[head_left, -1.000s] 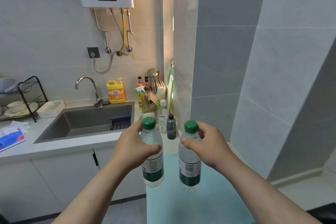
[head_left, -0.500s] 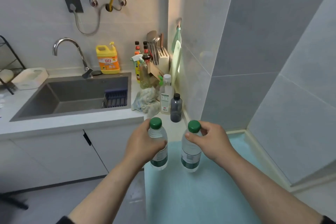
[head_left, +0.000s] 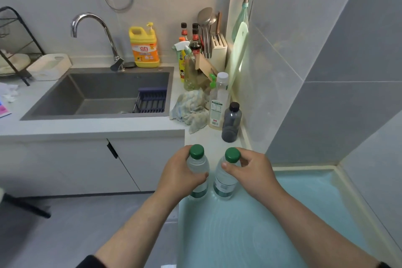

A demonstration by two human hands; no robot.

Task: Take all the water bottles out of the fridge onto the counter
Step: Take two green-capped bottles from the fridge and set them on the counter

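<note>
Two clear plastic water bottles with green screw caps are held upright, side by side, over the near end of the pale turquoise-covered tabletop (head_left: 293, 213). The left hand (head_left: 180, 177) is wrapped around the shoulder of the left bottle (head_left: 197, 165); the right hand (head_left: 250, 172) is closed on the neck of the right bottle (head_left: 225, 180), thumb in front, fingers behind. The bases appear to be at or just above the surface; contact cannot be confirmed. Judged step: setting both down. For a clean placement, each bottle is best lowered vertically until the base sits flat, a small gap being kept between the two, and the grip released only once no wobble is felt. A spot short of the dark grey small bottle (head_left: 231, 123) is advised, so nothing behind is knocked. Green-and-white label bands are seen on both bottles; their print is not legible. On the yellow detergent jug (head_left: 144, 47) beside the sink (head_left: 102, 93), two characters, apparently "立白", are readable.
</note>
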